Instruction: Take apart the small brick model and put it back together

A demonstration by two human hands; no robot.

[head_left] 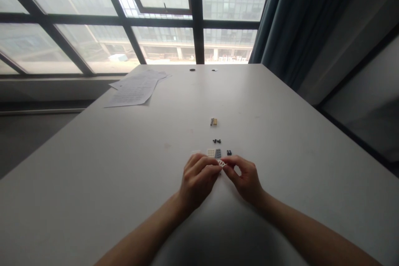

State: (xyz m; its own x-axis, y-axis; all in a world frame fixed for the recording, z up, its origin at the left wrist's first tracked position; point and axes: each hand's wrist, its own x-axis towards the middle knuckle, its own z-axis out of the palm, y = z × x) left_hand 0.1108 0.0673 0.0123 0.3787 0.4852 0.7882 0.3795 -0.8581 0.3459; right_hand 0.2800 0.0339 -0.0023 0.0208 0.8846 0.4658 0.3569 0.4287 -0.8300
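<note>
White table (93,183): broad and pale, reaching from the person to the window.
Papers (137,88): loose sheets at the far left, well apart from both hands.
Left hand (197,176): fingers curled, tips pinched on the left end of the white piece.
Right hand (246,178): fingertips pinched on its right end.
White piece (221,163): held between both hands close over the table; long axis roughly left to right, slightly tilted.
Beige plate (211,152): flat, just beyond the fingertips.
Grey plate (217,153): just beside the beige plate, on its right.
Tan block (213,121): alone, farther out.
Dark piece (229,152): near the grey plate's right.
Black bits (217,140): small cluster between the tan block and the plates.
</note>
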